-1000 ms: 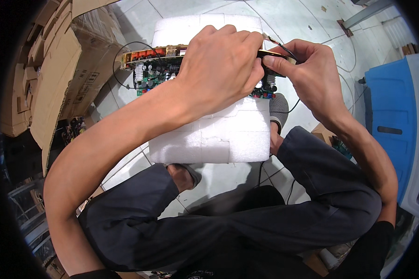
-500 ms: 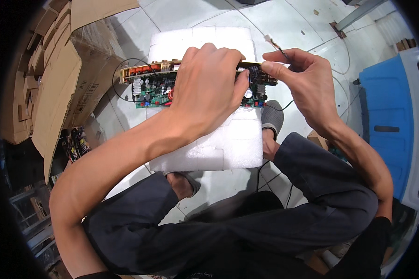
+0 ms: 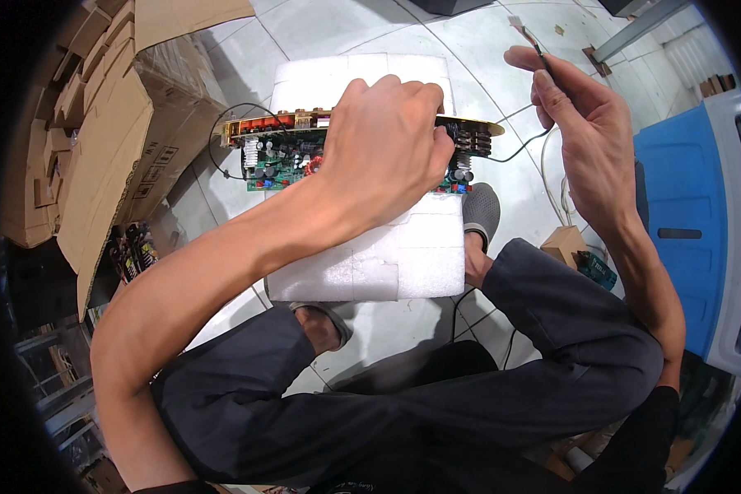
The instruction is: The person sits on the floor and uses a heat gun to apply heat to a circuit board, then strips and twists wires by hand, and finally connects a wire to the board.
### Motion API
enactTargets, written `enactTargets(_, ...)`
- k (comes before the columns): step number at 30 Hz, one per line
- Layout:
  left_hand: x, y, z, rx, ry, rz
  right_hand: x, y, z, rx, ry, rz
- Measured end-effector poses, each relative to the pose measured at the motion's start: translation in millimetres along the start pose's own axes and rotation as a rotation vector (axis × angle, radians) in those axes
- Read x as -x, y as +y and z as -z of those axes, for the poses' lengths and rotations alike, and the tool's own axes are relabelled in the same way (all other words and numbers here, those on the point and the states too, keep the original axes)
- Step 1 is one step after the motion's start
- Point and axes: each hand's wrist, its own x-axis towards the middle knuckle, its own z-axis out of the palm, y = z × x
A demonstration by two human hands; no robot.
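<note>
My left hand is wrapped over the middle of a green circuit board assembly, gripping its upper edge. A gold-coloured panel runs along the assembly's far side, with dense components below it. The assembly rests on a white foam block. To the right and raised off the board, my right hand pinches a black cable between thumb and fingers. At the cable's upper end, thin bare wires lead to a small white connector. Another black cable loops at the assembly's left end.
An open cardboard box stands at the left, holding cardboard dividers. At the right is a blue plastic piece with a slot. A small carton and a green board lie beside my knee on the tiled floor.
My right hand has moved away from the board's right end, up and to the right, carrying the cable. My left hand keeps its grip, shifted slightly right in view.
</note>
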Motion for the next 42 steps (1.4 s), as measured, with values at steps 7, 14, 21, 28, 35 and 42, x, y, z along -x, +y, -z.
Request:
enactTargets(7,0.3,-7.8,12.8,0.105,-0.124,0.005,1.7,-3.4,0.6,-0.046,0.013,0.064)
enactTargets(14,3.5,-11.8,15.5,0.094,-0.161,-0.025,2.6,-4.7,3.9,0.035,-0.013,0.048)
enactTargets(21,5.6,-12.9,8.3,0.002,-0.077,-0.137,2.5,-6.1,1.2,0.001,-0.012,0.036)
enactTargets(28,4.2,-15.1,3.7,-0.089,-0.055,-0.222,2.7,-5.1,0.4,0.004,-0.013,0.039)
enactTargets(35,1.7,-15.0,4.7,-0.071,-0.061,-0.217,2.9,-4.7,1.3,0.002,-0.017,0.053)
enactTargets(42,-3.3,-9.1,5.5,-0.041,-0.079,-0.149,3.3,-5.9,1.3,-0.004,-0.017,0.042)
